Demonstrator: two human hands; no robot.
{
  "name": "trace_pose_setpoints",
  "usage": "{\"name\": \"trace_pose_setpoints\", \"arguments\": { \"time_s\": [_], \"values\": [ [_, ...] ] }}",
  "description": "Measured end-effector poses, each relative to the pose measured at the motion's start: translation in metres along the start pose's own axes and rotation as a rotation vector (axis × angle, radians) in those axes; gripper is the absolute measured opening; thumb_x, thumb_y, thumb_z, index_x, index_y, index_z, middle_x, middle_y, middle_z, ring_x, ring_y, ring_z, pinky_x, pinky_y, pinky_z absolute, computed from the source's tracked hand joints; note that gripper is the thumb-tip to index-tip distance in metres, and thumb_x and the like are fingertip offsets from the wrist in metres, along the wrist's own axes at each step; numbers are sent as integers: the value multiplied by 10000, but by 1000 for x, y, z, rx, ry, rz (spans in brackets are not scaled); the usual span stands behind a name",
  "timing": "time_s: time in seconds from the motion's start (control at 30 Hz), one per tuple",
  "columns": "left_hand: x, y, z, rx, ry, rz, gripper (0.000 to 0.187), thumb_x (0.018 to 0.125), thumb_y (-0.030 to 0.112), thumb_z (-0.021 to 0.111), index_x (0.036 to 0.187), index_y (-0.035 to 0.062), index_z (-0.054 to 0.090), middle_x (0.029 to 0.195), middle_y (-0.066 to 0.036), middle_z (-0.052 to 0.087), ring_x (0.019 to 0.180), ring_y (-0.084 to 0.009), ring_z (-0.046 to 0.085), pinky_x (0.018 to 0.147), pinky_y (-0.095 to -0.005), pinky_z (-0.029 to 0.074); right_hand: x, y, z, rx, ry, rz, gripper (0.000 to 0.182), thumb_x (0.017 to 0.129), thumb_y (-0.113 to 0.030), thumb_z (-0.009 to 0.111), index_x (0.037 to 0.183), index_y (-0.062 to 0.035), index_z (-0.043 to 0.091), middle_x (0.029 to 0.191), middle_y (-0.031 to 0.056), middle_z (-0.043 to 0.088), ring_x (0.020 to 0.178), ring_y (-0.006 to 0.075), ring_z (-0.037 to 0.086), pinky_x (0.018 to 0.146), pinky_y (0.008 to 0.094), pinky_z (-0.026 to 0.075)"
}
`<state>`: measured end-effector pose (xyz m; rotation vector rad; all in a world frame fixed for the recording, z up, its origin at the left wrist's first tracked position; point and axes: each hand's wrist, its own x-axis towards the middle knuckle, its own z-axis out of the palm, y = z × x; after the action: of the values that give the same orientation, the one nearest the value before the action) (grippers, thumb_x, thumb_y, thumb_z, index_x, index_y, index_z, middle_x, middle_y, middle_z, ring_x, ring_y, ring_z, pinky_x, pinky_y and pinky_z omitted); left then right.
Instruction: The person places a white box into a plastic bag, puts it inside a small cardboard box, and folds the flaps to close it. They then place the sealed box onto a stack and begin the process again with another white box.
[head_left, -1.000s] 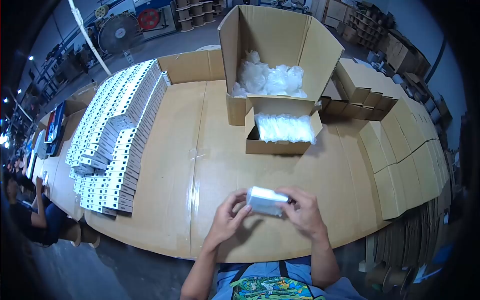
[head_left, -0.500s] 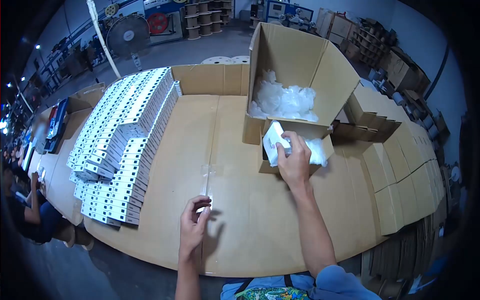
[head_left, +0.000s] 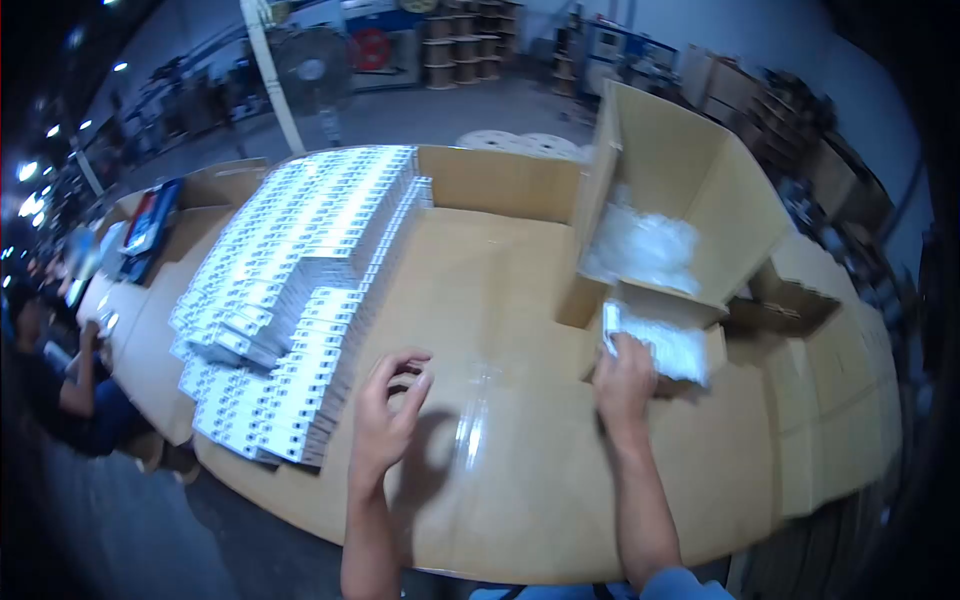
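My right hand (head_left: 626,385) is at the near left side of a small open carton (head_left: 668,297), its fingers closed around the lower part of a white box (head_left: 611,322). The box stands on edge inside that carton, and its lower end is hidden by my fingers. Beside it, clear plastic wrap (head_left: 672,350) fills the carton. My left hand (head_left: 388,412) hovers above the cardboard-covered table (head_left: 500,300), holding nothing, with curved fingers and thumb apart. Left of it are stacked rows of small white boxes (head_left: 300,260).
A tall open carton (head_left: 690,150) holding crumpled plastic bags (head_left: 645,245) stands behind the small one. More brown cartons (head_left: 850,370) line the right side. A seated person (head_left: 65,370) is at the far left, and a pole (head_left: 270,80) rises behind the table.
My right hand has lowered the white box from above the small carton into its left side. My left hand stays raised and open. The whole view has shifted and blurred.
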<state>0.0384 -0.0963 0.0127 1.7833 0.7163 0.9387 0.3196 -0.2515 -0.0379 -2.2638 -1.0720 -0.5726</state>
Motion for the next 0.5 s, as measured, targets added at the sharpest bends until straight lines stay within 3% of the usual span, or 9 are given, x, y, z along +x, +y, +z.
{"name": "trace_pose_setpoints", "arguments": {
  "time_s": [0.07, 0.17, 0.2, 0.33, 0.37, 0.5],
  "values": [
    [31, 4, -24, 318, 103, 123, 235, 958, 64, 634, 1183, -2, 638, 1117, -137, 657, 1024, -264, 643, 882, -366, 516, -11, -5, 8, -90, -63, 99, 202, 881, -130, 671, 1067, -52, 668, 1048, 110, 688, 1071, 335, 566, 922, 513, 397],
    [74, -8, -57, 734, 312, 218, 262, 929, 94, 653, 1178, 15, 630, 1160, -181, 636, 1101, -367, 603, 927, -421, 492, -30, 3, 17, -130, -147, 44, 233, 921, -88, 571, 1142, -43, 628, 1185, 137, 661, 1323, 396, 442, 1049, 548, 301],
    [87, -17, -70, 795, 342, 235, 297, 903, 71, 670, 1190, 19, 614, 1193, -180, 629, 1165, -372, 572, 973, -439, 474, -32, -3, 17, -124, -144, 30, 283, 902, -94, 583, 1178, -40, 613, 1214, 136, 645, 1359, 403, 412, 1078, 584, 273],
    [133, -54, -99, 943, 340, 400, 395, 810, -26, 660, 1199, 8, 602, 1141, -162, 635, 1107, -356, 588, 965, -445, 486, -31, -4, 12, -176, -247, 77, 447, 842, -119, 620, 1278, -36, 561, 1286, 140, 602, 1459, 417, 316, 1151, 704, 147],
    [140, -63, -101, 993, 277, 346, 388, 802, -38, 657, 1181, 20, 602, 1142, -144, 643, 1119, -341, 590, 951, -438, 490, -31, -4, 13, -178, -249, 66, 465, 835, -125, 625, 1286, -34, 554, 1295, 142, 595, 1468, 418, 304, 1152, 721, 126],
    [143, -72, -99, 1045, 378, 375, 357, 777, -18, 654, 1123, 69, 660, 1065, -139, 660, 1038, -330, 626, 880, -441, 515, -31, -2, 16, -195, -283, 33, 514, 821, -147, 645, 1311, -26, 544, 1382, 152, 559, 1495, 421, 274, 1151, 759, 90]
  ]
}}
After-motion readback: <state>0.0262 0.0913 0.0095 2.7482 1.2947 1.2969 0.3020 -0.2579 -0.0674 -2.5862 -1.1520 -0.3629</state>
